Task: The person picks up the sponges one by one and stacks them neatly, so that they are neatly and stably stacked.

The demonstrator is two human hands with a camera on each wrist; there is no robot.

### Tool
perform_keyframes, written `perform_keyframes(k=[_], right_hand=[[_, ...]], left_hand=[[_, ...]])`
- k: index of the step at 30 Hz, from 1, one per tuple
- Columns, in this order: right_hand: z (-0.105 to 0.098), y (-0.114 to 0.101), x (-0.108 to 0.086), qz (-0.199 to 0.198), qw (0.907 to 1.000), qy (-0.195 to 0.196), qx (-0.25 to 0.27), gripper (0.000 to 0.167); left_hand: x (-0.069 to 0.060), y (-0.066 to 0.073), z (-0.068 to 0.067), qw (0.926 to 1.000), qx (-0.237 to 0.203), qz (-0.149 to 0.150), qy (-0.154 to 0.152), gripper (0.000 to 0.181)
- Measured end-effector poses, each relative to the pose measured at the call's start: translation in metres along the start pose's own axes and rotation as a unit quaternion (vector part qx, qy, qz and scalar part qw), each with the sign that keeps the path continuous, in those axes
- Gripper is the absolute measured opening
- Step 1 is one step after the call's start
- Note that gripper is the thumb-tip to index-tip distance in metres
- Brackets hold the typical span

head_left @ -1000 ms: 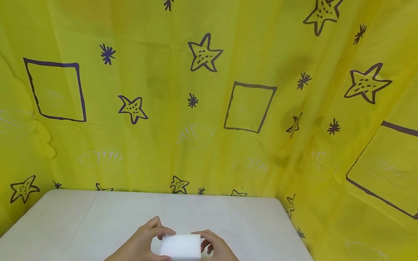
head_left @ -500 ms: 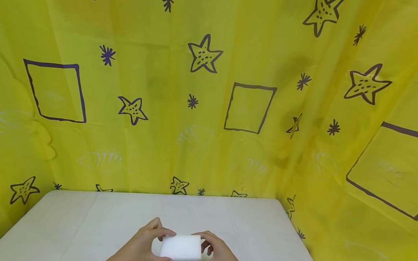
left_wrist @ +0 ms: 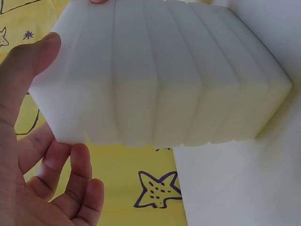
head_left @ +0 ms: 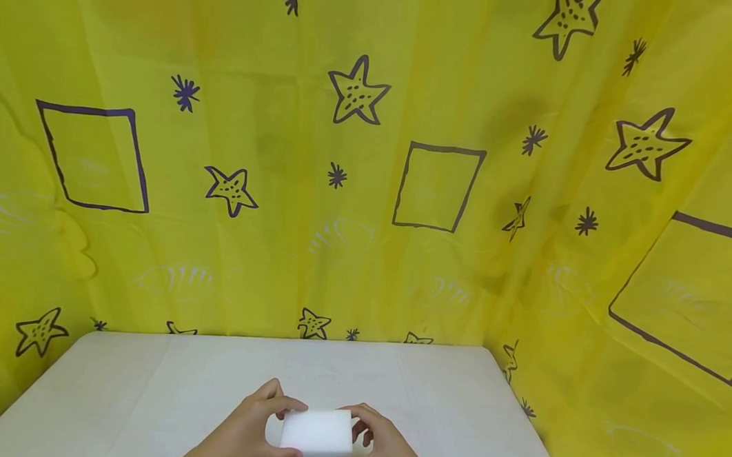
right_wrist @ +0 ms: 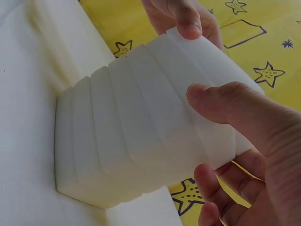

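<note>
A stack of several white sponge blocks (head_left: 316,434) stands on the white table (head_left: 209,372), near its front. Side on, the layers (left_wrist: 178,80) show slightly uneven edges. My left hand (head_left: 246,426) grips the upper end of the stack from the left, thumb on the near face and fingers at the far side. From the right, my right hand (head_left: 386,445) holds the same upper end, its thumb (right_wrist: 211,101) lying across the near face. Both hands pinch at the topmost block or blocks; which layers exactly, I cannot tell. The lowest block (right_wrist: 63,141) touches the table.
A yellow curtain (head_left: 265,251) with dark stars and square outlines hangs behind the table and along both sides. The table's far edge meets the back curtain closely. White tabletop (head_left: 456,413) extends on either side of the hands.
</note>
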State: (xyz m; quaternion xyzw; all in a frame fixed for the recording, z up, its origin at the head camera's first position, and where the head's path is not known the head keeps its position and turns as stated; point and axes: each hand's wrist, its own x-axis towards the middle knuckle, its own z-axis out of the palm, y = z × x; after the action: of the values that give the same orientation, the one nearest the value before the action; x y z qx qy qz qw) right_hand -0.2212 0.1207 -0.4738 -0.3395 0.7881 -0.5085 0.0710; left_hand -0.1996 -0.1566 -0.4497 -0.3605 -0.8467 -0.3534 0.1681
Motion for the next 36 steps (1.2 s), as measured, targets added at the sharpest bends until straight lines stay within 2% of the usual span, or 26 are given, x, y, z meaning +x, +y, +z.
perform_keyframes(k=[6, 18, 27, 33, 36], right_hand=[[0.0, 0.0, 0.0, -0.006, 1.0, 0.002, -0.007, 0.056], [-0.003, -0.008, -0.004, 0.033, 0.9994, 0.002, 0.011, 0.061], [-0.007, -0.01, -0.002, 0.008, 0.9995, 0.029, -0.014, 0.058], [-0.005, -0.008, -0.003, 0.021, 0.9992, 0.03, -0.018, 0.058], [-0.004, -0.008, -0.003, 0.033, 0.9988, 0.032, -0.018, 0.057]], left_hand=[[0.0, 0.0, 0.0, 1.0, 0.003, -0.002, 0.001, 0.048], [-0.002, 0.0, 0.004, 0.9999, -0.008, -0.011, 0.004, 0.048], [-0.003, -0.003, 0.006, 0.9997, -0.015, -0.017, 0.007, 0.05], [-0.008, -0.007, 0.01, 0.9987, -0.043, -0.024, 0.015, 0.052], [-0.012, -0.009, 0.012, 0.9966, -0.068, -0.044, 0.017, 0.055]])
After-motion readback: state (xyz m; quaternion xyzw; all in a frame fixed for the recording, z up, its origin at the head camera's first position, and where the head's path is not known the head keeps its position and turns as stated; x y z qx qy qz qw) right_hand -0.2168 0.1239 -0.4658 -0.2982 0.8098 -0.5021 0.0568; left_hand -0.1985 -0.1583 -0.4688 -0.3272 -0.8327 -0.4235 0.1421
